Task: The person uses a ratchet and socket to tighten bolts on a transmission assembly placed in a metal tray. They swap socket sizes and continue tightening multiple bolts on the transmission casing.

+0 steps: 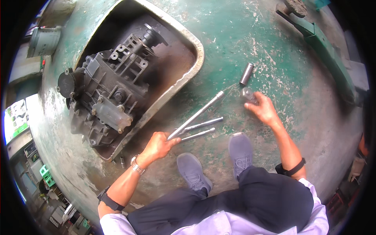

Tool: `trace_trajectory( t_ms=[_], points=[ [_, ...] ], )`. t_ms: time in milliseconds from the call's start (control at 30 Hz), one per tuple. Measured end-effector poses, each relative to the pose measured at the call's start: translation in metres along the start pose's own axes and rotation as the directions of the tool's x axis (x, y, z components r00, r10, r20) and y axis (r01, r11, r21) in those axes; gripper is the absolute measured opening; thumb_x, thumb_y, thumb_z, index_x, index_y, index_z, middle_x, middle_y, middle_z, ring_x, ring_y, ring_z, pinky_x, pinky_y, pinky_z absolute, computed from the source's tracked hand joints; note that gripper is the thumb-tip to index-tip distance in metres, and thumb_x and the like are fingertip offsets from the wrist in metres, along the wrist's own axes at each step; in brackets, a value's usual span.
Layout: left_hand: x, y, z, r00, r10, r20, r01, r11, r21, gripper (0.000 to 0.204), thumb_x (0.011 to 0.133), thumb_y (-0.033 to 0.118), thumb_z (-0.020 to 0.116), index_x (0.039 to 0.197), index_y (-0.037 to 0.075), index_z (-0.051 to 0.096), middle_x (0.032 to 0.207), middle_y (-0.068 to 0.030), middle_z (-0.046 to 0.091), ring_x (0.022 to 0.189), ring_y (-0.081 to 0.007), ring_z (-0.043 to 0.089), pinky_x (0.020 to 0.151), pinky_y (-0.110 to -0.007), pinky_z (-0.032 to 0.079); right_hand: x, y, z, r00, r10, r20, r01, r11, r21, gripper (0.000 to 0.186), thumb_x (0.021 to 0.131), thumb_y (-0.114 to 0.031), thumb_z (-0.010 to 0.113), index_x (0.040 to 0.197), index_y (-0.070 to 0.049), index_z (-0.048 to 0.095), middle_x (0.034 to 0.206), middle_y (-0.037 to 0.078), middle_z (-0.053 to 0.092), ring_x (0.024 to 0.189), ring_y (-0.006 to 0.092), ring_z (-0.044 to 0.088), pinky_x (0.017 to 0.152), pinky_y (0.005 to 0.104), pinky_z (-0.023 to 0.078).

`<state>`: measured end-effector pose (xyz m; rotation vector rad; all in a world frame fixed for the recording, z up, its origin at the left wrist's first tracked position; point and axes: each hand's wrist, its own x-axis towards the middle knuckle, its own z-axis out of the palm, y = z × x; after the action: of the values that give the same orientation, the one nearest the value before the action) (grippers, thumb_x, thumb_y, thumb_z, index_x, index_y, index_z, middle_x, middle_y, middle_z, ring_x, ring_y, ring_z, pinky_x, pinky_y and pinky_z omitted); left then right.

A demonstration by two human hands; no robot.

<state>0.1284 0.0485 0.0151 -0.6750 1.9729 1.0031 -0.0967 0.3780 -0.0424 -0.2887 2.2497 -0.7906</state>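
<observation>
The left hand (156, 148) is gripping one bar (197, 113), long, straight and shiny, beside the tray (199, 58). The right hand's (264, 109) grip is closed on one short socket (248, 94). One longer socket (246, 74) is just beyond; two slimmer handles (203, 123) lie near the bar. One gearbox (105, 111) sits in the tray. Floor (223, 43) spreads between its pale rim and one green beam (323, 45).

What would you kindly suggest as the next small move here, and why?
I would probably bring the short silver metal socket-like piece in the right hand to the free end of the long silver metal bar in the left hand and try the fit: both parts are in hand, and the bar's far end lies near the piece, with a gap between.
</observation>
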Motion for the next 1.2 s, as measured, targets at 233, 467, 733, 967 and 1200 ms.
trace_trajectory(
  t_ms=[233, 467, 733, 967, 1200],
  points=[
    [-0.010, 0.014, -0.006, 0.992, 0.117, -0.043, -0.116, 0.992, 0.040, 0.043, 0.087, 0.038, 0.071, 0.081, -0.005, 0.067, 0.057, -0.0193, 0.055, 0.051, -0.0229, 0.051, 0.055, -0.040, 0.044, -0.026, -0.029, 0.009, 0.937, -0.318, -0.143, 0.267, 0.918, -0.292, 0.032, 0.079, -0.020, 0.072, 0.104, -0.002, 0.065, 0.103, 0.016, 0.068, 0.097, 0.0363, 0.064, 0.083, 0.0432, 0.051],
    [-0.019, 0.035, -0.002, 0.923, 0.385, 0.017, -0.378, 0.896, 0.234, 0.037, 0.084, 0.034, 0.071, 0.077, -0.002, 0.066, 0.065, -0.0237, 0.061, 0.065, -0.0409, 0.063, 0.060, -0.047, 0.050, -0.045, -0.084, 0.011, 0.664, -0.746, 0.056, 0.731, 0.631, -0.260, 0.035, 0.077, -0.023, 0.076, 0.102, -0.003, 0.063, 0.091, 0.017, 0.066, 0.089, 0.0340, 0.064, 0.085, 0.0470, 0.048],
    [-0.054, 0.037, 0.002, 0.908, 0.385, 0.163, -0.417, 0.870, 0.263, 0.034, 0.086, 0.034, 0.070, 0.077, 0.001, 0.067, 0.064, -0.0201, 0.061, 0.063, -0.0404, 0.061, 0.057, -0.048, 0.048, -0.072, -0.091, 0.041, 0.632, -0.564, 0.532, 0.719, 0.682, -0.131, 0.029, 0.084, -0.029, 0.071, 0.080, -0.007, 0.054, 0.064, 0.013, 0.060, 0.059, 0.0381, 0.060, 0.052, 0.0480, 0.044],
    [-0.081, 0.053, 0.014, 0.893, 0.437, 0.110, -0.450, 0.852, 0.266, 0.034, 0.086, 0.030, 0.068, 0.073, -0.001, 0.065, 0.062, -0.0226, 0.059, 0.062, -0.0412, 0.061, 0.056, -0.048, 0.048, -0.075, -0.107, 0.000, 0.560, -0.497, 0.663, 0.739, 0.661, -0.128, 0.029, 0.083, -0.029, 0.071, 0.077, -0.007, 0.054, 0.064, 0.012, 0.060, 0.060, 0.0369, 0.060, 0.051, 0.0483, 0.043],
    [-0.079, 0.056, 0.011, 0.888, 0.459, 0.033, -0.455, 0.863, 0.219, 0.029, 0.084, 0.025, 0.069, 0.071, 0.000, 0.062, 0.060, -0.0212, 0.058, 0.059, -0.0406, 0.060, 0.055, -0.047, 0.047, -0.073, -0.130, -0.021, 0.584, -0.482, 0.654, 0.749, 0.631, -0.204, 0.025, 0.081, -0.027, 0.072, 0.076, -0.007, 0.058, 0.063, 0.011, 0.060, 0.058, 0.0352, 0.060, 0.051, 0.0465, 0.043]
  ],
)
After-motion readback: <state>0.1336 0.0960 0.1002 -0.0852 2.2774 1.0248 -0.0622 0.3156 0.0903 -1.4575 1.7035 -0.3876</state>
